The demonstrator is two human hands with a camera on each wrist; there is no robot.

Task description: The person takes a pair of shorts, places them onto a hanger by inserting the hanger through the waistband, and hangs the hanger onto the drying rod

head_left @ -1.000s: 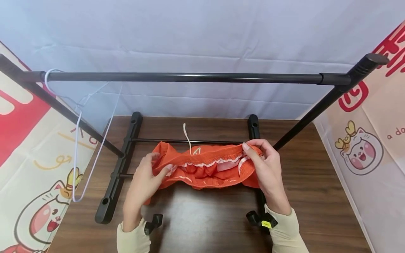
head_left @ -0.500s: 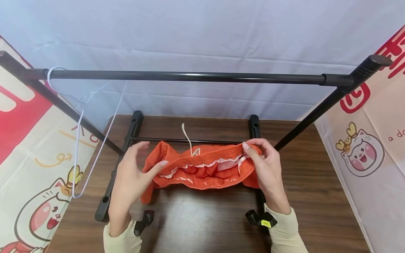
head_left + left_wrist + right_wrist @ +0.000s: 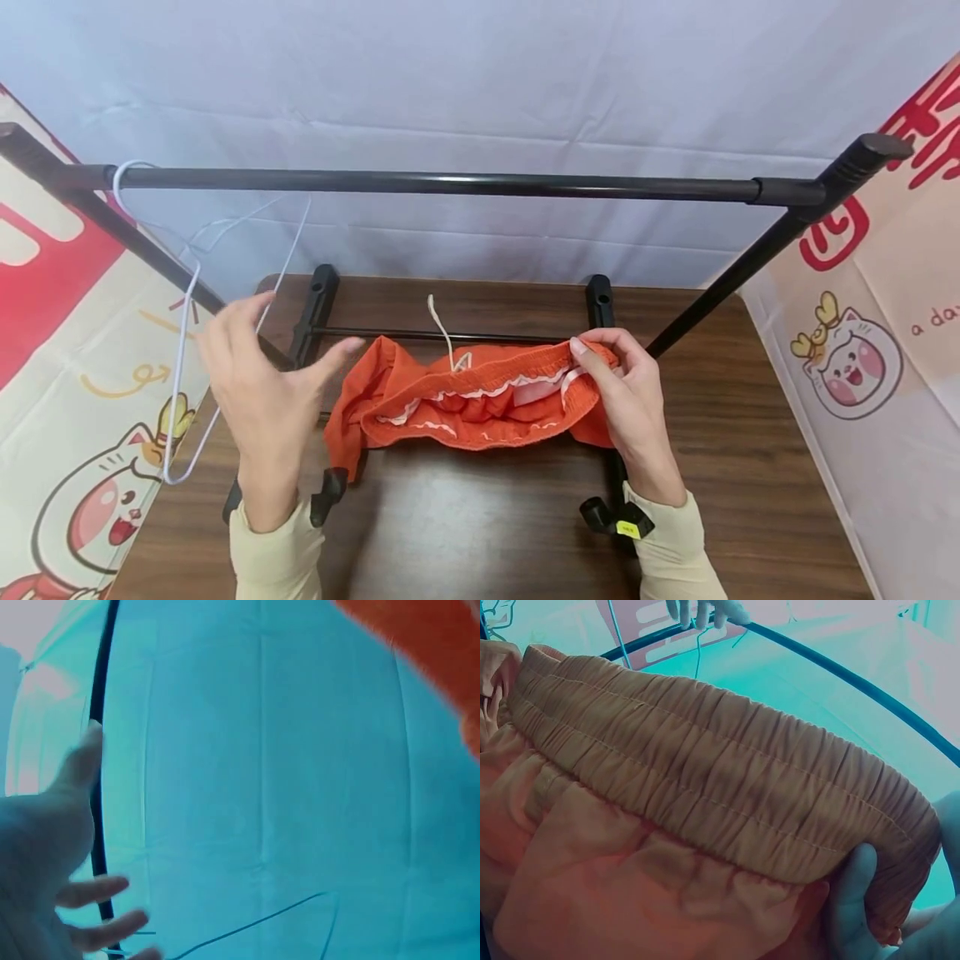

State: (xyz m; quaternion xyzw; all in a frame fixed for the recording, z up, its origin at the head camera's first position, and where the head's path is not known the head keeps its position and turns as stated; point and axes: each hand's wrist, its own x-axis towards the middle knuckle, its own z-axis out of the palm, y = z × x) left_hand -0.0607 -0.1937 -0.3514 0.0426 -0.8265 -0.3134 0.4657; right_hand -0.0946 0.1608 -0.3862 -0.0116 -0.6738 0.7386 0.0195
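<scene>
Orange elastic-waist shorts (image 3: 480, 392) hang in front of me, the waistband gaping toward me and a pale drawstring (image 3: 440, 323) poking up from the front. My right hand (image 3: 632, 392) grips the right end of the waistband, thumb on the near side; the right wrist view shows the gathered waistband (image 3: 705, 772) close up. To the left of the shorts, my left hand (image 3: 258, 375) is raised off the fabric with thumb and fingers spread, holding nothing. In the head view it overlaps a white wire hanger (image 3: 180, 358), which hangs by its hook from the left end of the rail.
A black rail (image 3: 450, 181) crosses above the shorts on slanted posts. The rack's black feet (image 3: 600, 304) and a thin crossbar (image 3: 397, 334) stand on the brown wooden table (image 3: 750, 467). Pale cloth (image 3: 480, 83) forms the back, with printed cat panels (image 3: 851, 358) at both sides.
My left hand has let go of the shorts' left end and moved left and up toward the hanger. The left end of the waistband sags. My right hand keeps its grip.
</scene>
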